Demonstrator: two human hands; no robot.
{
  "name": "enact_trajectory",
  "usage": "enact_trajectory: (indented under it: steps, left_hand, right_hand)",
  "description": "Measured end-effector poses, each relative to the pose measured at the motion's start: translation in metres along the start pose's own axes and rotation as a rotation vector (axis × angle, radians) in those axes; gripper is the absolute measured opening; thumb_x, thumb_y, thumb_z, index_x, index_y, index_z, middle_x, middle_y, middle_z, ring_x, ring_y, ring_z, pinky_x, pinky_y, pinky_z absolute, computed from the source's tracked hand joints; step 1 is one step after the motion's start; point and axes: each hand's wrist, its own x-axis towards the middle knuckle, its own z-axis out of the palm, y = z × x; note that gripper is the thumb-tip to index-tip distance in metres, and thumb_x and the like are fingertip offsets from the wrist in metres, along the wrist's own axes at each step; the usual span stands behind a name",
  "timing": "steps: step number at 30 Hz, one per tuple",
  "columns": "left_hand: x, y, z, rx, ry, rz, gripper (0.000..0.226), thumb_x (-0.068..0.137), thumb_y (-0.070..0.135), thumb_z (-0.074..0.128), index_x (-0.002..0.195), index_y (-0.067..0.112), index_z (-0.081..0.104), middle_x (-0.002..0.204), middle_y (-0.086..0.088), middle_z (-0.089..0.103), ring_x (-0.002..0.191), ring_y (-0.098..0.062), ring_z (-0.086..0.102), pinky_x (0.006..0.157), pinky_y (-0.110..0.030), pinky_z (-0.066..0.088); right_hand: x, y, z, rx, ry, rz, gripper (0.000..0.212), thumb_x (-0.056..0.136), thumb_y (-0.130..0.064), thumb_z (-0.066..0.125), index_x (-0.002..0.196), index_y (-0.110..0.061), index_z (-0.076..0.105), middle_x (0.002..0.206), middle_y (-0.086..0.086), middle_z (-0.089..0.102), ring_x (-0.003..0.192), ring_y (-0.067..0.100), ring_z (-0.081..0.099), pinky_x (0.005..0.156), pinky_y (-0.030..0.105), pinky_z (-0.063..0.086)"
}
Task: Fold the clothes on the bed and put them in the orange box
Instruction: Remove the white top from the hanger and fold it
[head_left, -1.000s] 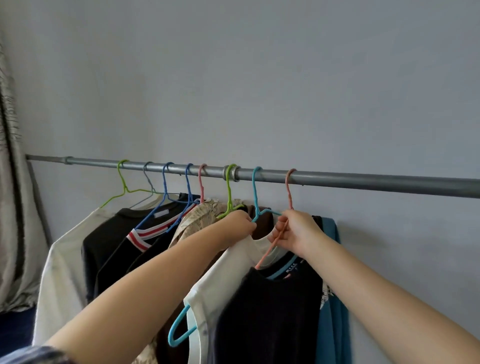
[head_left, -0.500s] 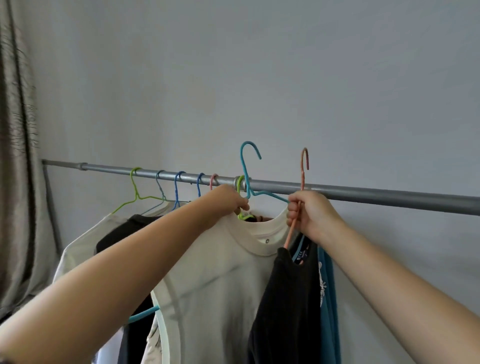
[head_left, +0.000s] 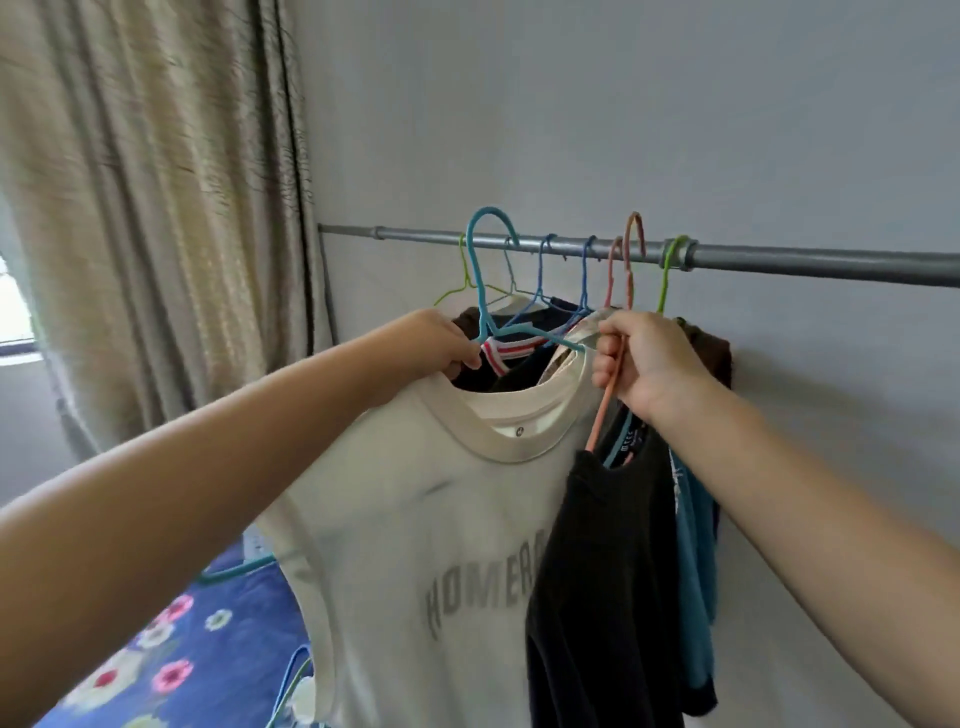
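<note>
My left hand grips a teal hanger that carries a cream T-shirt with grey lettering. My right hand grips a salmon-pink hanger that carries a black T-shirt, with a blue garment hanging behind it. Both hangers are off the grey metal rail and held in front of it. The bed with a blue flowered cover lies at the lower left. The orange box is out of view.
Several more hangers with dark, striped and white clothes stay on the rail behind my hands. A beige curtain hangs at the left beside a window edge. A grey wall stands behind the rail. Loose hangers lie on the bed.
Both hangers have come clear of the rail and moved left and toward me with their shirts. My view has swung left, bringing in the curtain and the bed.
</note>
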Motion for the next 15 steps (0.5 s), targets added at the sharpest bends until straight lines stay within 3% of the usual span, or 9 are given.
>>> enact_trajectory:
  steps: [3, 8, 13, 15]
  left_hand:
    - [-0.053, -0.037, -0.04, -0.043, 0.047, -0.068, 0.009, 0.087, 0.007, 0.059, 0.088, 0.0, 0.065, 0.05, -0.002, 0.046, 0.049, -0.015, 0.037, 0.053, -0.022, 0.035]
    - [-0.152, -0.115, -0.112, -0.06, 0.135, -0.193, 0.019, 0.089, 0.011, 0.059, 0.071, 0.005, 0.063, 0.033, 0.008, 0.04, 0.044, -0.012, 0.035, 0.044, -0.018, 0.033]
    - [-0.241, -0.182, -0.179, -0.115, 0.305, -0.291, 0.019, 0.085, 0.009, 0.063, 0.068, 0.004, 0.061, 0.048, 0.0, 0.045, 0.047, -0.012, 0.038, 0.047, -0.018, 0.034]
    - [-0.269, -0.199, -0.201, -0.138, 0.377, -0.323, 0.016, 0.085, 0.008, 0.063, 0.07, 0.004, 0.062, 0.043, 0.002, 0.044, 0.041, -0.01, 0.037, 0.041, -0.016, 0.034]
  right_hand:
    - [-0.036, 0.017, 0.045, 0.027, -0.044, 0.031, 0.029, 0.089, -0.002, 0.038, 0.062, -0.014, 0.039, 0.036, -0.007, 0.033, 0.03, 0.007, 0.031, 0.035, 0.015, 0.03]
    - [-0.117, 0.054, 0.125, 0.044, -0.124, 0.065, 0.027, 0.089, -0.003, 0.041, 0.065, -0.015, 0.041, 0.037, -0.007, 0.035, 0.03, 0.007, 0.034, 0.037, 0.016, 0.033]
    - [-0.182, 0.083, 0.201, 0.057, -0.217, 0.088, 0.028, 0.091, -0.004, 0.042, 0.064, -0.012, 0.042, 0.035, -0.006, 0.04, 0.03, 0.008, 0.041, 0.038, 0.016, 0.04]
    - [-0.2, 0.091, 0.227, 0.061, -0.247, 0.105, 0.025, 0.091, -0.005, 0.042, 0.067, -0.011, 0.043, 0.036, -0.005, 0.043, 0.032, 0.009, 0.045, 0.04, 0.017, 0.044]
